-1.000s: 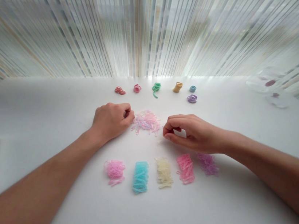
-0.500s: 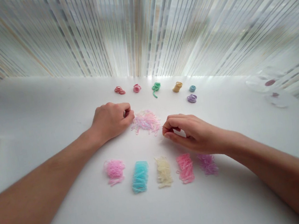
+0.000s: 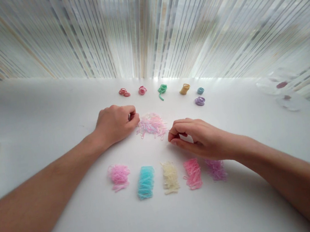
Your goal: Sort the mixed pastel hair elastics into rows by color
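Observation:
A loose pile of pale pink and lilac strands, like small elastic bands (image 3: 153, 125), lies between my hands. My left hand (image 3: 117, 123) is closed at the pile's left edge, fingertips pinched; anything inside is too small to make out. Just right of the pile, my right hand (image 3: 196, 137) pinches thumb and forefinger together, and what it holds, if anything, cannot be made out. Nearer to me sit bundles in a row: pink (image 3: 119, 176), turquoise (image 3: 145, 182), cream (image 3: 170, 177), bright pink (image 3: 192, 173) and purple (image 3: 217, 169), the last partly behind my right hand.
Along the back lie small coils: red (image 3: 124, 92), rose (image 3: 142, 90), green (image 3: 162, 89), yellow (image 3: 185, 89), blue (image 3: 200, 91) and violet (image 3: 200, 101). Clear round items (image 3: 288, 102) stand at the right. A striped curtain (image 3: 138, 30) hangs behind the white table (image 3: 169, 224).
The view has shifted very slightly. Both hands stay in nearly the same place and pose, and the pile and bundles look unchanged.

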A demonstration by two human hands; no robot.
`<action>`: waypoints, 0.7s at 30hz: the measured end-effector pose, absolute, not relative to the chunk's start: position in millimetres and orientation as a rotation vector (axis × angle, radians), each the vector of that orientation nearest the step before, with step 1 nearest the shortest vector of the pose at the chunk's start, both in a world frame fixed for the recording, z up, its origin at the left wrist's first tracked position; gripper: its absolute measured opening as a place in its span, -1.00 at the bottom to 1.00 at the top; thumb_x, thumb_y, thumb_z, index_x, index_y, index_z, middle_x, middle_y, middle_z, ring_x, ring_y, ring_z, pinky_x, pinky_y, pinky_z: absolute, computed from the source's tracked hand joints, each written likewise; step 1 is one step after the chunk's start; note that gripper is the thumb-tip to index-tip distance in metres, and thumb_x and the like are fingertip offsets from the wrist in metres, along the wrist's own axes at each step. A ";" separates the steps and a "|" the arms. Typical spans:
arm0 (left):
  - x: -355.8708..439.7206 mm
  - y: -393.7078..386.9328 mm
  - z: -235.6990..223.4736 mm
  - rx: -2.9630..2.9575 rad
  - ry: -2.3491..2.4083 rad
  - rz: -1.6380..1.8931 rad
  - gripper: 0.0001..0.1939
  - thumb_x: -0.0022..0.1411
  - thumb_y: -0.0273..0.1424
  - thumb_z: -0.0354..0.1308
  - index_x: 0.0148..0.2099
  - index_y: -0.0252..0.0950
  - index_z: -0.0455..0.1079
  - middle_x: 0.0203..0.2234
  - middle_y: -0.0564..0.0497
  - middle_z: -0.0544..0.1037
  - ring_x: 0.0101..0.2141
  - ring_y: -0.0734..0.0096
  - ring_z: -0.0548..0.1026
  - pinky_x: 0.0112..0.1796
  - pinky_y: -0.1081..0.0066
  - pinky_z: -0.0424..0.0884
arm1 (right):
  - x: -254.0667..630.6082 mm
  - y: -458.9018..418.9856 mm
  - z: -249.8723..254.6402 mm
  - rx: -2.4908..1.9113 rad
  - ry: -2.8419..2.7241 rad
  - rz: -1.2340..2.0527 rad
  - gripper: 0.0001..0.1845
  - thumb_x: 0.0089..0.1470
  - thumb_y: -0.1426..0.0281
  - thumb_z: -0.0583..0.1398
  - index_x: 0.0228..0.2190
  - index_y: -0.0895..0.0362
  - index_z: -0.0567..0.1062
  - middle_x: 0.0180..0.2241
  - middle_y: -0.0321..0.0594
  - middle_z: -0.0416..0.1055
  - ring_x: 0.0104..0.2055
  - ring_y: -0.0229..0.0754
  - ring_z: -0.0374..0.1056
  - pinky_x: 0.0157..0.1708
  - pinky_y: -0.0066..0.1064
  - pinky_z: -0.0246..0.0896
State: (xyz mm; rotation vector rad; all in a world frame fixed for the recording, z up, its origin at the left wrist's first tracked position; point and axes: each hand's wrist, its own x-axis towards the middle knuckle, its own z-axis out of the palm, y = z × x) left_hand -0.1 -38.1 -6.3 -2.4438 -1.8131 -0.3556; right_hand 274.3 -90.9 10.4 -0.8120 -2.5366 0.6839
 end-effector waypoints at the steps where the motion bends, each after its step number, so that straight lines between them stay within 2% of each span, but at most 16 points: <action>1: 0.0 -38.2 -6.1 -2.444 -1.816 -0.354 -0.62 0.33 -0.15 -0.02 -0.34 -0.20 0.52 -0.50 -0.04 0.58 -0.46 0.23 0.46 -0.42 0.28 0.06 | 274.3 -90.9 10.4 -0.811 -2.543 0.681 -0.90 0.33 0.51 0.16 -0.27 0.14 0.46 -0.31 -0.25 0.49 -0.31 -0.26 0.30 -0.22 -0.40 0.18; 8: 0.2 -38.3 -5.6 -2.445 -1.826 -0.351 -0.61 0.33 -0.14 -0.01 -0.32 -0.21 0.55 -0.48 -0.06 0.61 -0.43 0.19 0.50 -0.40 0.27 0.18 | 274.0 -90.8 10.6 -0.819 -2.582 0.667 -0.88 0.33 0.52 0.15 -0.28 0.13 0.46 -0.31 -0.22 0.50 -0.29 -0.23 0.33 -0.21 -0.37 0.19; 15: 0.5 -38.8 -5.0 -2.439 -1.824 -0.332 -0.63 0.34 -0.16 -0.01 -0.33 -0.20 0.54 -0.48 -0.05 0.61 -0.42 0.19 0.51 -0.41 0.28 0.17 | 271.7 -96.2 19.3 -0.802 -2.609 0.720 -0.87 0.34 0.50 0.15 -0.29 0.12 0.45 -0.33 -0.23 0.52 -0.28 -0.21 0.35 -0.20 -0.34 0.21; 21: -0.1 -38.0 -5.9 -2.438 -1.810 -0.356 -0.63 0.34 -0.16 0.00 -0.34 -0.20 0.54 -0.48 -0.05 0.62 -0.43 0.22 0.51 -0.41 0.29 0.19 | 268.4 -104.4 25.7 -0.759 -2.647 0.809 -0.88 0.36 0.50 0.15 -0.27 0.11 0.46 -0.29 -0.23 0.54 -0.28 -0.21 0.38 -0.11 -0.29 0.23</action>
